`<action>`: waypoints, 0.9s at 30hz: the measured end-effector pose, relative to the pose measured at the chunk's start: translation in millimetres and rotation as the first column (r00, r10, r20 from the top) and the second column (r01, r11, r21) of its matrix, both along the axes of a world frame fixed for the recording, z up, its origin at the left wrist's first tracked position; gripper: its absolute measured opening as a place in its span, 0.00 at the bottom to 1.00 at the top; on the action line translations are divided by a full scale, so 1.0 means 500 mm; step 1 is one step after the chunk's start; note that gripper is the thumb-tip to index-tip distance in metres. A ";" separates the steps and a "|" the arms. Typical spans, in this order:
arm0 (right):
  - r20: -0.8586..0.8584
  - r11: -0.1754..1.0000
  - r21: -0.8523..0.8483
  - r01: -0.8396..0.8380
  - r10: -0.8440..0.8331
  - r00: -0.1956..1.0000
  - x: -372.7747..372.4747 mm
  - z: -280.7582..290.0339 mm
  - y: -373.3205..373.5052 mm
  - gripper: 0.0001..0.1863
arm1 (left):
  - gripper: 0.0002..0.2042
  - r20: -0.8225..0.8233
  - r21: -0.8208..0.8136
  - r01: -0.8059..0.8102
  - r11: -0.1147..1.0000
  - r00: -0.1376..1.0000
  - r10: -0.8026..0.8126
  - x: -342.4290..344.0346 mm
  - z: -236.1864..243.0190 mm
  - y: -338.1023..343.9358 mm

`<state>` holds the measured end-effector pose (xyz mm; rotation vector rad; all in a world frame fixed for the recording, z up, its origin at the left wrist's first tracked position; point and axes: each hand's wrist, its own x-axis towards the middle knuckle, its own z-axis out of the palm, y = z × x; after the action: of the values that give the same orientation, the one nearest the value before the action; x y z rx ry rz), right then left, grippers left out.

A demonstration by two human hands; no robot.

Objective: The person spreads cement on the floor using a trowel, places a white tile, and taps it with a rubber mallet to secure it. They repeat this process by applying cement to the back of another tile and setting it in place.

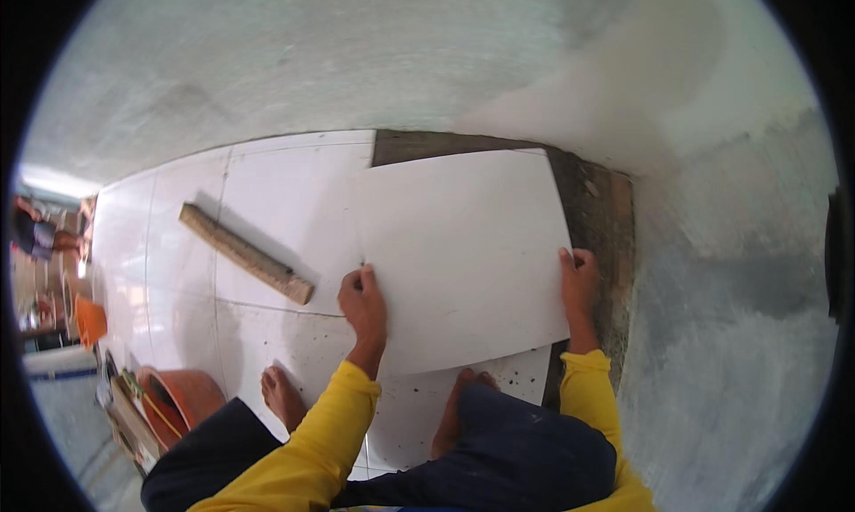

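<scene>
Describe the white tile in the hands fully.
The white tile is a flat, roughly rectangular slab, smooth, perhaps ceramic, no break visible. It looks nearly level, gripped at its left edge by the left hand, at its right by the right hand. Dark ground shows past its far and right edges; any support below is hidden.

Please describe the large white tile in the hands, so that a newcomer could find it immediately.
Start at the white tiled floor and go right, to its dark, bare corner. There, the left hand and right hand hold a large white tile by its sides. Unlike the neighbouring tiles, it is held, and askew to their grid.
</scene>
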<state>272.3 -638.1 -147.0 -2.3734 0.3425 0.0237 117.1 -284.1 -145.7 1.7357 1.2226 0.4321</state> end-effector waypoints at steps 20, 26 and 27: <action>0.051 0.993 0.007 0.119 -0.119 0.992 0.005 -0.061 0.053 0.27 | 0.15 -0.286 0.154 0.227 0.962 0.942 -0.177 0.170 0.008 0.091; 0.082 0.994 -0.105 0.027 -0.018 0.996 0.025 -0.070 0.051 0.27 | 0.23 -0.424 0.167 0.395 0.903 0.856 -0.296 0.166 -0.031 0.151; 0.089 0.993 -0.118 0.020 -0.009 0.996 0.024 -0.072 0.045 0.27 | 0.24 -0.437 0.107 0.410 0.906 0.838 -0.327 0.172 -0.022 0.154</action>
<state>284.5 -615.4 -183.2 -2.4803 0.3271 -0.1107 203.0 -207.3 -156.5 2.2602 1.1093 -0.0570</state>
